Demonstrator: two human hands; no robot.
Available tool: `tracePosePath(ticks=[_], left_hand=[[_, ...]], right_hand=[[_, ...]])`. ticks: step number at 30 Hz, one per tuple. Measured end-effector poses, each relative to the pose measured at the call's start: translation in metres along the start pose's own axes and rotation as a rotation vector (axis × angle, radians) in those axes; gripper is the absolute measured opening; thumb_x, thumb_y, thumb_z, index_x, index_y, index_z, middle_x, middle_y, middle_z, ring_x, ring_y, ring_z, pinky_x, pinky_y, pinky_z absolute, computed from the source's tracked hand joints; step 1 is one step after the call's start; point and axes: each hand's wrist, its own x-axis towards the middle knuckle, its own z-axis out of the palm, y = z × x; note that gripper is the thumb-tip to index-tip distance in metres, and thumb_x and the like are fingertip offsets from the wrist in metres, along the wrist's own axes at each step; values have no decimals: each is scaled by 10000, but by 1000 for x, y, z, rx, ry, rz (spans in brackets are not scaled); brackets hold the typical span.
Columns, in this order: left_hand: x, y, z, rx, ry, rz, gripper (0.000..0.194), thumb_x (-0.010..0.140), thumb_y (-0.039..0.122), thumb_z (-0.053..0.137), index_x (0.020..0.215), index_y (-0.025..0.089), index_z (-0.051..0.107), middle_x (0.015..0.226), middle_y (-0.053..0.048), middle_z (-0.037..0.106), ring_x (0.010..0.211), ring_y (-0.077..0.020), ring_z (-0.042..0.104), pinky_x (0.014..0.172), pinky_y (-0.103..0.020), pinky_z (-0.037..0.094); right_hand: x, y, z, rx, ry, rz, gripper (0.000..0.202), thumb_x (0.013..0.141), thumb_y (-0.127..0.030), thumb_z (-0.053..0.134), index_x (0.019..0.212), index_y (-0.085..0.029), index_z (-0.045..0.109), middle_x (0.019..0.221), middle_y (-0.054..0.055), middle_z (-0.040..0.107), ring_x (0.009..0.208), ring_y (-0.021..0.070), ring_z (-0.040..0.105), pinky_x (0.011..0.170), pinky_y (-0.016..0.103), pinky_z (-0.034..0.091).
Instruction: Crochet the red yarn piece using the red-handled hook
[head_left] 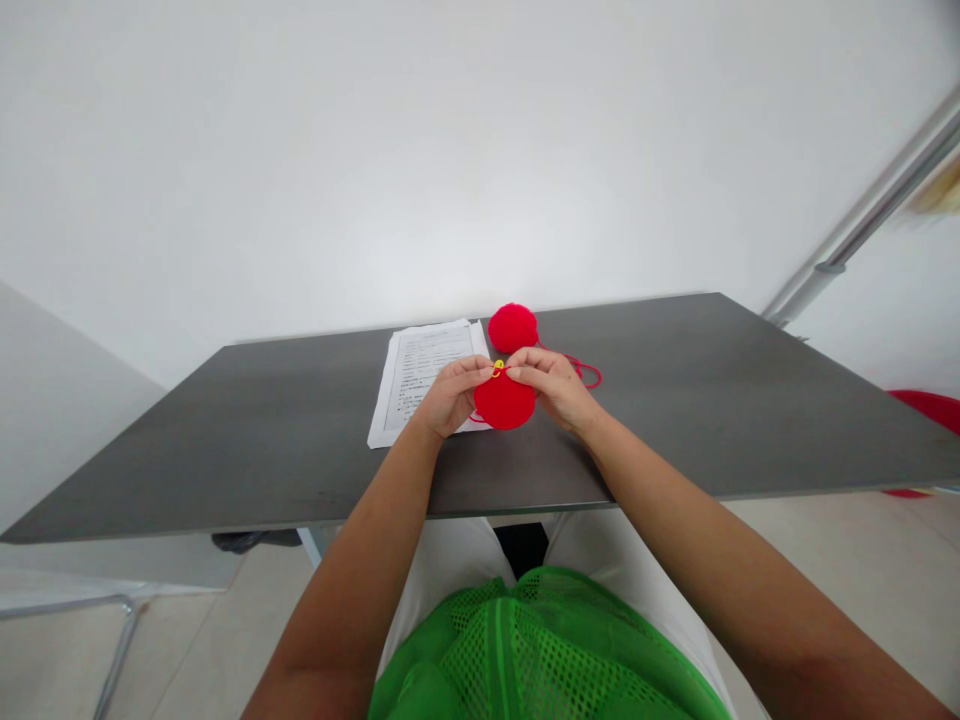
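A round red crocheted piece (505, 402) hangs between my hands above the table's near part. My left hand (450, 392) pinches its upper left edge, close to a small yellow stitch marker (498, 368) clipped at the top. On the other side, my right hand (556, 388) grips the upper right edge between thumb and fingers. Behind the hands lies a ball of red yarn (513, 328), and a loose strand (592, 376) curls out to the right of it. Whether that strand joins the piece is hidden by my fingers.
Printed paper sheets (412, 375) lie on the dark grey table (712, 400), partly under my left hand. A white wall (480, 150) stands right behind the table. A metal rail (892, 210) slants up at the right, with a red object (930, 405) beyond the table's right edge.
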Motion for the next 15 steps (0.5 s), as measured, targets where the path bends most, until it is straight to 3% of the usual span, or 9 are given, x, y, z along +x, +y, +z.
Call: tracePosePath(ticks=[15], left_hand=[[-1,0,-1,4,-9,7,241,599,271,806,699,120,648,643,-12,655,559,-88,565,568,-204,415]], right_hand=[[-2,-1,0,-8,-11,-14,237,652,-358,768,687,-175,623,631,-29,612,550,94,499,554,235,355]])
